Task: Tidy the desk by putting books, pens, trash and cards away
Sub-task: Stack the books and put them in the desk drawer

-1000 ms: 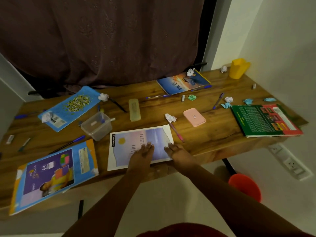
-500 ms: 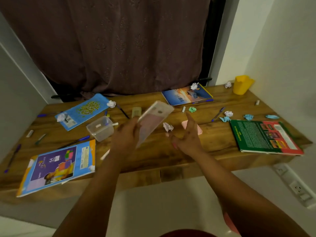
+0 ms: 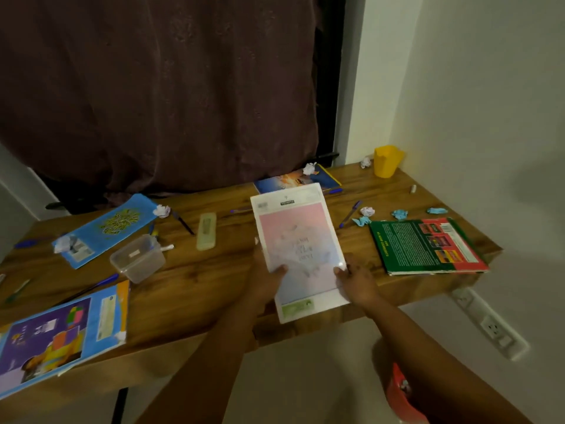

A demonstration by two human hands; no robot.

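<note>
Since half a second ago, the pastel notebook (image 3: 298, 249) has been turned from a tilted edge-on hold in the left hand alone to a flat, face-up hold shared by both hands, with its print upside down. The left hand (image 3: 265, 281) is closed in a grip on the lower left edge, thumb on the cover; the right hand (image 3: 357, 281) is closed in a grip on the lower right edge. The notebook is held above the near middle of the wooden counter (image 3: 195, 289), and whatever lies beneath it is covered.

At the near left, a blue and purple book (image 3: 58, 335) is cut off by the frame edge. A red bin (image 3: 402, 396) is partly seen below the right forearm. Farther back, a clear plastic box (image 3: 137, 261) and a blue pen (image 3: 101, 283) are found to the left, and a green and red book (image 3: 428, 246) to the right. Beyond these, a blue patterned book (image 3: 107, 226), crumpled paper balls (image 3: 367, 211) and a pale case (image 3: 206, 231) are scattered. At the far edge, a sunset-covered book (image 3: 293, 180) is partly hidden by the notebook, and a yellow cup (image 3: 386, 162) is placed in the corner. The notebook's lettering is too blurred to be read.
</note>
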